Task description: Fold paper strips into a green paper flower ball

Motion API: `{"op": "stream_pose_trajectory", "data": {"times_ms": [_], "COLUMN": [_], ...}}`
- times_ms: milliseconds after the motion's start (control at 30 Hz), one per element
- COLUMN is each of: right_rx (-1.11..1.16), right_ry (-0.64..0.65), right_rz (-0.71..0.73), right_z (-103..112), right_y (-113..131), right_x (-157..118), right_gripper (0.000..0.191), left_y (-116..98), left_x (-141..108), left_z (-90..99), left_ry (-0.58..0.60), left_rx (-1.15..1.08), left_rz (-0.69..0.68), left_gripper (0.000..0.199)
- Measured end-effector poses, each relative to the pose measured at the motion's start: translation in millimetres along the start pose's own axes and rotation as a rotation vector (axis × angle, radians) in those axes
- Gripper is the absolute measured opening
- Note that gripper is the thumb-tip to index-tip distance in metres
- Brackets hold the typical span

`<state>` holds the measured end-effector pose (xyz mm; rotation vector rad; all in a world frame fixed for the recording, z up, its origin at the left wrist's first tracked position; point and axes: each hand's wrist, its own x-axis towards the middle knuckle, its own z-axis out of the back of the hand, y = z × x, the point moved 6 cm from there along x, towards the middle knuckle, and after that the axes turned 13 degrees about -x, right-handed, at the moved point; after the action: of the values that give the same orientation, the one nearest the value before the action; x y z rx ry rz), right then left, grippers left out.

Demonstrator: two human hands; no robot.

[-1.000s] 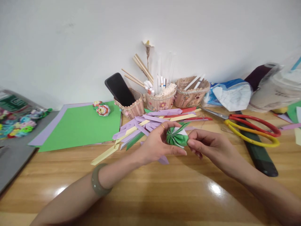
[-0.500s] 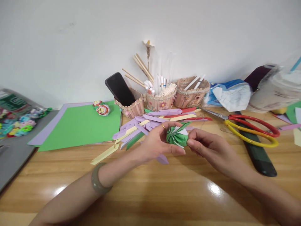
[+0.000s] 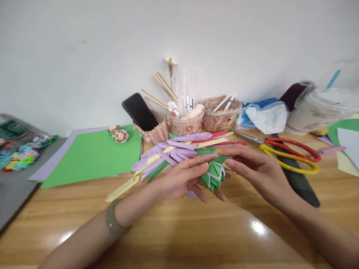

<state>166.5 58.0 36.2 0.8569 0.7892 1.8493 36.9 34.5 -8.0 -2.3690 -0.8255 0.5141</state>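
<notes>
A green folded-paper flower [image 3: 212,177] with white edges is held above the table between both hands. My left hand [image 3: 182,179] has it from the left: the thumb lies near its upper side and the other fingers pass beneath it. My right hand [image 3: 255,170] is curled at its upper right, with thumb and index finger around a green pointed part. Where the right fingertips meet the paper is partly hidden. Just behind the hands lies a pile of folded purple paper strips [image 3: 179,145], mixed with yellow, green and red ones.
Green paper sheets [image 3: 92,157] lie left, bearing a small paper ornament [image 3: 120,136]. Behind the strips stand decorated wooden baskets [image 3: 186,125], one with a phone [image 3: 140,112]. Scissors [image 3: 291,140] rest on a dark flat tool [image 3: 301,186] at right. A bagged cup [image 3: 322,101] stands far right.
The paper flower has been turned, so its layered, pointed side shows instead of the pleated round side. My right hand has moved up over its top right, and my left fingers have spread beneath it.
</notes>
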Motion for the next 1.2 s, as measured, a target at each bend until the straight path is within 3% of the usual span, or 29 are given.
{"op": "stream_pose_trajectory", "data": {"times_ms": [133,200,300,367,467,667,867,1033,1200], "right_rx": [-0.097,-0.172,-0.289,-0.332,-0.344,-0.311,-0.264,0.069,0.294], "right_ry": [-0.044,-0.041,-0.029,-0.015,0.023,0.056,0.016,0.195,0.290], "right_rz": [0.071,0.145,0.221,0.245,0.242,0.132,-0.018,-0.261,-0.334], "right_z": [0,-3,-7,-10,-15,-19,-18,-28,-31], "right_y": [5,7,9,10,10,3,-9,-23,-22], "right_x": [-1,-2,-4,-5,-6,-6,-3,-1,-1], "right_gripper": [0.012,0.011,0.014,0.018,0.021,0.013,0.016,0.030,0.026], "left_y": [4,-1,-12,-14,-8,-2,-8,-8,-10], "left_x": [0,2,4,5,8,8,5,4,5], "left_z": [1.9,5.4,4.7,6.9,13.5,13.2,19.0,23.2,23.5], "left_ry": [-0.041,-0.136,-0.222,-0.284,-0.337,-0.291,-0.446,-0.495,-0.423], "left_rx": [0.132,0.314,0.595,0.641,0.550,0.439,0.470,0.444,0.317], "left_rz": [0.078,0.016,-0.160,-0.223,-0.187,-0.146,-0.162,-0.139,-0.195], "left_gripper": [0.051,0.049,0.029,0.025,0.030,0.022,0.010,0.018,0.023]}}
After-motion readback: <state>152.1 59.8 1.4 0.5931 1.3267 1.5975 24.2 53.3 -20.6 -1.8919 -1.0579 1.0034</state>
